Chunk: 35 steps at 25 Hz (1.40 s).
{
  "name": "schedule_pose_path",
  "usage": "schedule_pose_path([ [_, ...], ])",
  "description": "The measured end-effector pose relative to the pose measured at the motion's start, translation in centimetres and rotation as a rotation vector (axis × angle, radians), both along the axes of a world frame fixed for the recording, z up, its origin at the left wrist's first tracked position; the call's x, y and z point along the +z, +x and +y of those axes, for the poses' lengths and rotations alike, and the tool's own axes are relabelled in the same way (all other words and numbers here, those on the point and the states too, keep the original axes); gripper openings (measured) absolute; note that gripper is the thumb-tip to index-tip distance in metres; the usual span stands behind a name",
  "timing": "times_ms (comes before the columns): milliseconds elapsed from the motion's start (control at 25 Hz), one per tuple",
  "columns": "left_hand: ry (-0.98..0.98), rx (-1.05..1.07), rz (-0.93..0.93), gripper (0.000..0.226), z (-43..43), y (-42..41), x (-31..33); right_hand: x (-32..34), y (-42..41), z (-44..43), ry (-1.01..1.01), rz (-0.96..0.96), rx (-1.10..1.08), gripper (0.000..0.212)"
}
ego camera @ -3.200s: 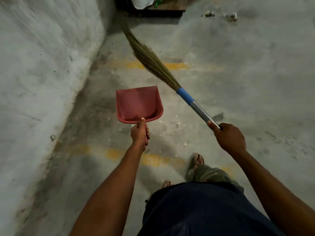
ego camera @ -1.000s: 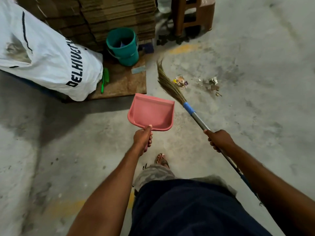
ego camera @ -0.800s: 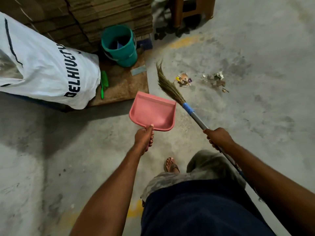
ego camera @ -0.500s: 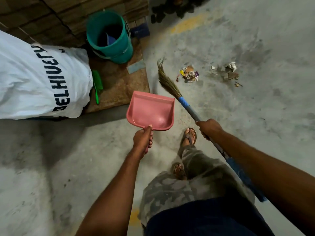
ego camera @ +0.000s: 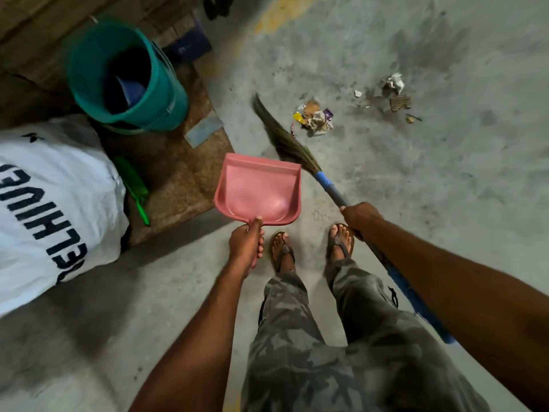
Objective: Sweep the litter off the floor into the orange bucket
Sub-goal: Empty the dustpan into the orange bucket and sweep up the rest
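Camouflage trousers [ego camera: 312,337] and two feet in sandals [ego camera: 282,251] are seen nearest, standing on the grey concrete floor [ego camera: 445,188].

The left hand [ego camera: 245,248] is wrapped closed around the handle of a pink dustpan [ego camera: 258,188], thumb laid along the top. The pan is held just ahead of the feet, its open lip pointing away. Bare pink plastic shows in its tray.

The right hand [ego camera: 359,217] is clenched firmly round the shaft of a broom [ego camera: 325,182]. The shaft is wrapped in blue below the grass bristles, which pass the pan's right side and are blurred at the tip. Whether they touch the floor cannot be told.

A brown board [ego camera: 178,168] lies left of the pan. A green brush [ego camera: 133,185] rests at its left edge, against a white sack [ego camera: 44,203]. Black capitals are printed on the sack, turned sideways. "ELHIVE" can be read, the rest being cut off.

The litter [ego camera: 315,117] lies on the floor just beyond the bristles: wrappers and paper scraps in one small heap. A second scatter of scraps [ego camera: 396,93] lies further right, apart from the first.

A teal bucket [ego camera: 166,93] stands at the board's far end, blue items inside. Stacked cardboard [ego camera: 29,31] is noted behind it. A dark blue item [ego camera: 190,44] bears a small label, illegible. A yellow painted line [ego camera: 282,10] marks the floor farthest off.
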<state>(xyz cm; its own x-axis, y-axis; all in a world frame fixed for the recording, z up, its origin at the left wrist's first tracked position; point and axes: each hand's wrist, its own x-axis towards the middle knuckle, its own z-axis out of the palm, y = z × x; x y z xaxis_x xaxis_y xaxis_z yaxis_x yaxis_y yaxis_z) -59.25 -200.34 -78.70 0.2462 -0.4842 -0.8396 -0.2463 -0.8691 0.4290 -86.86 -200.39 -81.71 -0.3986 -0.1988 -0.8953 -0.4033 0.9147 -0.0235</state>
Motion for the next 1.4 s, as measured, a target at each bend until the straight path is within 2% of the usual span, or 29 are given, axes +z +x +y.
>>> schedule_pose_path([
  [320,0.025,-0.267,0.047,0.039,-5.3,0.2,-0.3,3.9,-0.4,6.8,-0.135,0.257,-0.28,0.057],
  [480,0.039,-0.325,0.059,0.04,-6.6,-0.4,-0.3,5.1,0.3,9.5,-0.175,0.257,-0.297,0.055],
  [680,0.044,-0.361,0.062,0.039,-6.5,-0.7,-0.4,4.5,1.0,9.6,-0.068,0.221,-0.222,0.055],
  [840,0.023,-0.386,0.072,0.039,-6.1,-1.8,-0.7,3.0,-0.6,8.5,-0.035,0.231,-0.357,0.052],
  [1000,0.019,-0.416,0.097,0.037,-6.2,-4.0,0.2,4.8,-2.2,10.6,-0.093,0.287,-0.498,0.051],
  [1200,-0.007,-0.457,0.117,0.039,-7.6,-8.6,2.3,8.8,-4.7,15.9,-0.139,0.356,-0.425,0.061],
  [1400,-0.048,-0.473,0.086,0.039,-8.3,-13.9,2.8,9.6,-8.4,19.5,-0.209,0.374,-0.326,0.058],
])
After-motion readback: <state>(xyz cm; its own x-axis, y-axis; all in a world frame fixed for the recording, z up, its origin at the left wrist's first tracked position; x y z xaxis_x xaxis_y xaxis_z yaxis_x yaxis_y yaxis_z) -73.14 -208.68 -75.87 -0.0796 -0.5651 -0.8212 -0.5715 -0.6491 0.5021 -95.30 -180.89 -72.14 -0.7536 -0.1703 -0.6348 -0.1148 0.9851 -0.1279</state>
